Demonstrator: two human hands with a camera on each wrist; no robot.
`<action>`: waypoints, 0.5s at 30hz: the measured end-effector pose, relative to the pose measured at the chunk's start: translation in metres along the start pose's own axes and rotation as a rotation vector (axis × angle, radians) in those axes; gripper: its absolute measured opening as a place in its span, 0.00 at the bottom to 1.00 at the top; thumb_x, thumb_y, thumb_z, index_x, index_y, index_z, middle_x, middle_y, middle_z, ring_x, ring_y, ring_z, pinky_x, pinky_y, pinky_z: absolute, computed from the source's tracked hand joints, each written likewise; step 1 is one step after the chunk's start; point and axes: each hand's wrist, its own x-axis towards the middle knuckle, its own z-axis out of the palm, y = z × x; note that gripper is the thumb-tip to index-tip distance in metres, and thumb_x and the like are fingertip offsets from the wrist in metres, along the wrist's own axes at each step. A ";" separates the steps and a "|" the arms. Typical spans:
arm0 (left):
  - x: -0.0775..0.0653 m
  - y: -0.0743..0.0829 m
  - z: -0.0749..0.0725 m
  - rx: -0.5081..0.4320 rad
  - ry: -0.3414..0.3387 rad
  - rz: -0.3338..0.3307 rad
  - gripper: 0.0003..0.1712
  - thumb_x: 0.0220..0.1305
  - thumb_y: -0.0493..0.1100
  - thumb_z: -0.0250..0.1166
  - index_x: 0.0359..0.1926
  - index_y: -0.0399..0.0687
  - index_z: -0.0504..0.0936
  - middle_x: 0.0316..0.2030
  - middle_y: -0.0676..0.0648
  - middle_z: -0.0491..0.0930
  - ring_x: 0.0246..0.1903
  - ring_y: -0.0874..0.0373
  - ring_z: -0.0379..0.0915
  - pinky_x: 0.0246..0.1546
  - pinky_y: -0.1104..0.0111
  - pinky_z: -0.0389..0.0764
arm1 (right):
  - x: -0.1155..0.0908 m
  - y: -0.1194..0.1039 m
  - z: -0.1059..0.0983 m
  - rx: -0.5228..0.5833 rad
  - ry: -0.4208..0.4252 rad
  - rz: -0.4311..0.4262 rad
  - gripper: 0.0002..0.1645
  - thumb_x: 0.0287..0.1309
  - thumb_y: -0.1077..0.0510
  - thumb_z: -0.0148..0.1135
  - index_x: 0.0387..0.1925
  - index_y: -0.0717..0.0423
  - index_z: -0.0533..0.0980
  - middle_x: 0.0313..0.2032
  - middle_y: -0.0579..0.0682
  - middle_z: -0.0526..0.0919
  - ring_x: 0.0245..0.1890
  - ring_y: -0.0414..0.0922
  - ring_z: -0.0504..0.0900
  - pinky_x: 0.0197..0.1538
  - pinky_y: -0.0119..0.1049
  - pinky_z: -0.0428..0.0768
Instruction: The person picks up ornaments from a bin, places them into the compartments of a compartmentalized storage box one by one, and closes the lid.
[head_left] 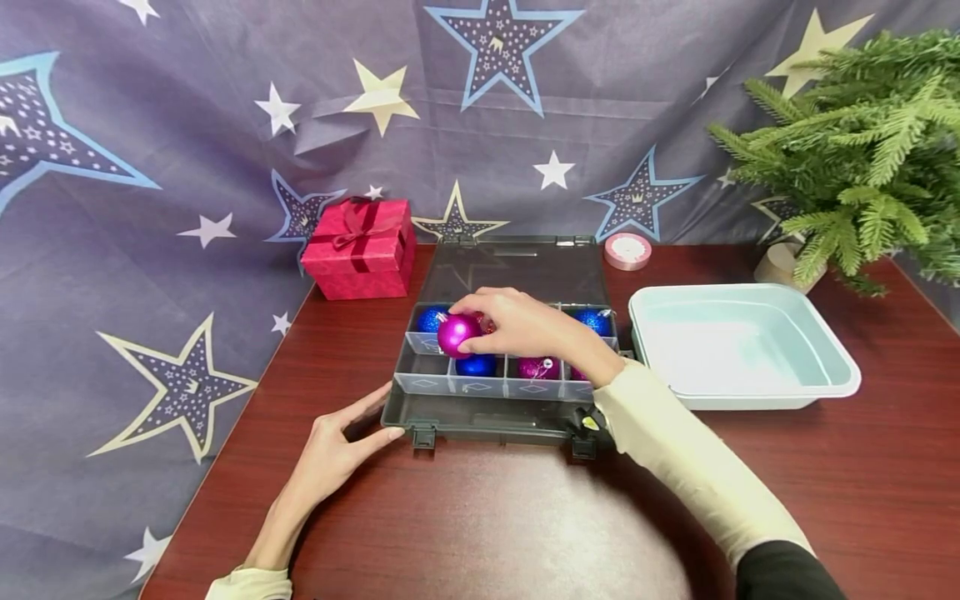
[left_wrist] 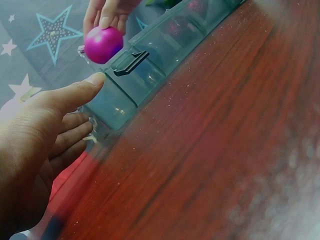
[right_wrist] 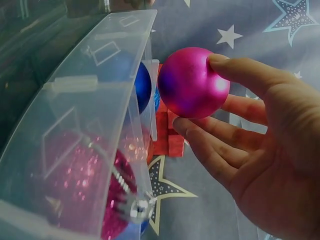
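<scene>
Pink ball: in the centre of the head view, I see the smooth pink ball (head_left: 457, 336) held above the left part of the box, its silver cap toward the upper left.
Right hand: my right hand (head_left: 525, 325) pinches that ball between thumb and fingertips, the palm clear of it in the right wrist view.
Box: the divided box (head_left: 487, 410) lies open at mid-frame, its dark lid (head_left: 517, 271) laid back; a plain blue ball (head_left: 476, 365) and a glittery magenta ball (head_left: 537, 367) sit in its front row.
Left hand: my left hand (head_left: 333, 454) is spread wide at the box's lower left corner, holding nothing; I cannot tell how firmly it touches.
Slip risk: the ball looks slick, so a weak fingertip hold could let it drop and roll.
Snag risk: the cap could catch on a divider if the ball came down tilted.
Shift risk: the right sleeve (head_left: 682, 450) crosses the box's lower right corner; a bump there could slide the box if my left hand bears lightly.
Around: pale basin (head_left: 832, 358) right of centre, red gift box (head_left: 360, 258) upper left, all on the brown counter (head_left: 525, 508).
</scene>
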 end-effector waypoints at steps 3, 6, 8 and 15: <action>0.000 0.000 0.000 -0.004 -0.002 0.000 0.36 0.59 0.43 0.80 0.69 0.58 0.80 0.56 0.55 0.85 0.58 0.61 0.79 0.58 0.77 0.73 | 0.006 -0.003 0.003 -0.007 -0.012 -0.007 0.30 0.65 0.47 0.71 0.64 0.55 0.79 0.49 0.53 0.82 0.43 0.46 0.80 0.50 0.39 0.82; 0.000 0.000 -0.001 -0.004 -0.006 -0.004 0.36 0.59 0.44 0.80 0.69 0.59 0.80 0.57 0.55 0.84 0.59 0.60 0.79 0.59 0.77 0.73 | 0.012 -0.005 0.006 -0.005 -0.030 -0.007 0.30 0.65 0.48 0.71 0.64 0.55 0.79 0.49 0.52 0.82 0.42 0.45 0.80 0.48 0.37 0.81; 0.000 0.001 -0.001 0.000 -0.007 -0.009 0.36 0.59 0.45 0.80 0.69 0.59 0.80 0.57 0.56 0.84 0.59 0.61 0.79 0.59 0.78 0.73 | 0.016 -0.006 0.008 0.000 -0.040 -0.006 0.30 0.65 0.48 0.71 0.64 0.55 0.79 0.49 0.53 0.81 0.42 0.45 0.81 0.48 0.37 0.81; 0.000 0.001 -0.001 0.004 -0.005 -0.010 0.36 0.60 0.45 0.79 0.69 0.59 0.80 0.57 0.55 0.84 0.59 0.61 0.78 0.59 0.77 0.73 | 0.027 -0.009 0.014 0.009 -0.067 0.010 0.31 0.65 0.47 0.71 0.65 0.56 0.78 0.47 0.52 0.81 0.42 0.44 0.82 0.49 0.36 0.81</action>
